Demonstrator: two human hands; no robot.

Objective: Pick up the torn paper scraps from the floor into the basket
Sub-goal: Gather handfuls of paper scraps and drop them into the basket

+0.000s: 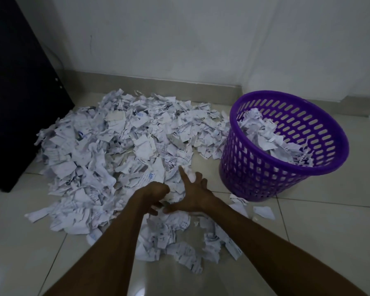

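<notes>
Big heap of torn paper scraps covers the tiled floor, spreading from the dark cabinet at left to the purple basket at right, w/ a smaller patch of scraps nearer the person, under both forearms. Basket stands upright on the floor near the white wall, slotted sides, already part filled w/ scraps. A couple of loose bits lie just beside its base. Both hands are low over the near edge of the heap, close together. Left hand is bent down at the wrist, fingers curled downward toward the scraps; can't tell if it holds any. Right hand has fingers spread wide, forefinger straight & pointing away, thumb out toward the left hand, nothing in its grip
</notes>
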